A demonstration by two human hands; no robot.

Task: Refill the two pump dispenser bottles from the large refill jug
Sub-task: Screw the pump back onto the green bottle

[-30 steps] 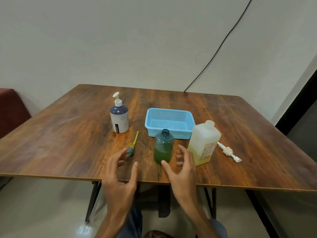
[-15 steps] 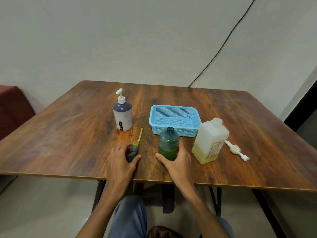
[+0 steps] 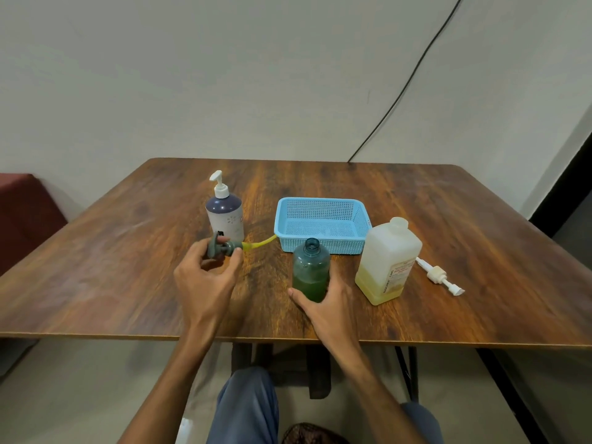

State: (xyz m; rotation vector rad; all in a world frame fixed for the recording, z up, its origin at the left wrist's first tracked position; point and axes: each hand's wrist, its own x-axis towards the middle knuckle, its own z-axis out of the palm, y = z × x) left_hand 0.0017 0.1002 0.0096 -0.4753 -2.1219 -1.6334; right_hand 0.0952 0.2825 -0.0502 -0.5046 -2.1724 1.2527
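While the green bottle [image 3: 311, 270] stands uncapped near the front edge of the table [image 3: 128, 267], the rest is noted as follows:

Green bottle: upright, neck open, dark green liquid in approx. the lower half; set just in front of the blue basket [image 3: 346, 245].
Right hand [image 3: 326, 307]: wrapped round the bottle's lower part from the near side, thumb on its left, fingers curled round the right (tips hidden behind it).
Left hand [image 3: 205, 283]: the grey-green pump head [image 3: 224, 248] is pinched btwn thumb and fingertips. It is held sideways w/ its yellow dip tube pointing right, the tube's tip ending near the basket's front-left corner. A shadow is seen on the wood below, so it appears to be off the surface.
Purple bottle [image 3: 226, 216]: upright, white pump fitted, just behind the left hand and left of the basket.
Refill jug [image 3: 389, 261]: upright, right of the green bottle, near but apart; pale yellow liquid at the bottom only; touched by neither hand.
White pump [image 3: 439, 275]: laid flat on the table just right of the jug, tube end toward it.
Bkgd: a black cable [image 3: 410, 81] is run down the wall; a red seat [image 3: 25, 213] is seen at far left.
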